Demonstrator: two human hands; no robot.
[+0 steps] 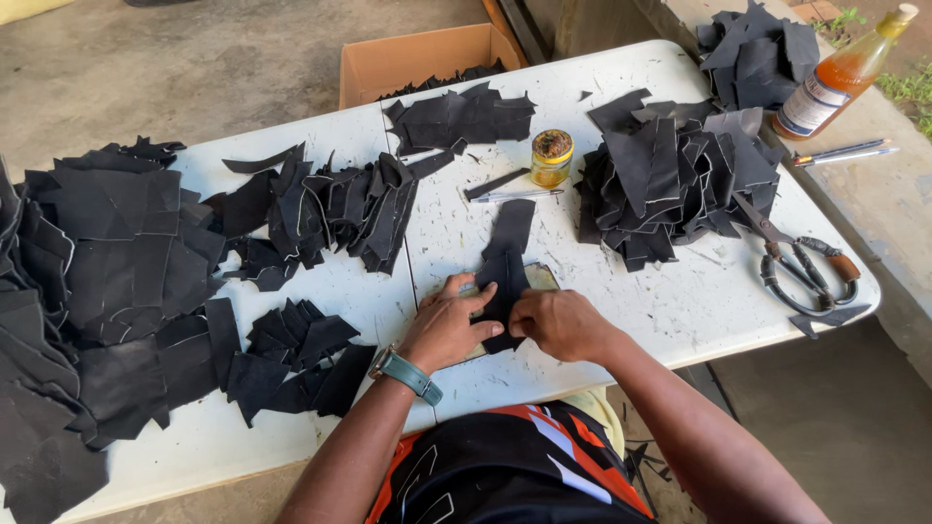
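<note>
A long black leather piece (509,243) lies on the white folding table (680,301), its near end over a pale flat template (540,277). My left hand (449,325), with a teal watch on the wrist, presses its fingers onto the left side of that piece. My right hand (558,322) pinches the piece's near right edge. Both hands touch the same piece at the table's front middle.
Heaps of black leather scraps lie at left (107,281), centre (335,209), back (466,116) and right (675,180). A small open jar (551,157), a pen (513,196), big scissors (801,262), an amber bottle (840,78) and a cardboard box (417,58) surround them.
</note>
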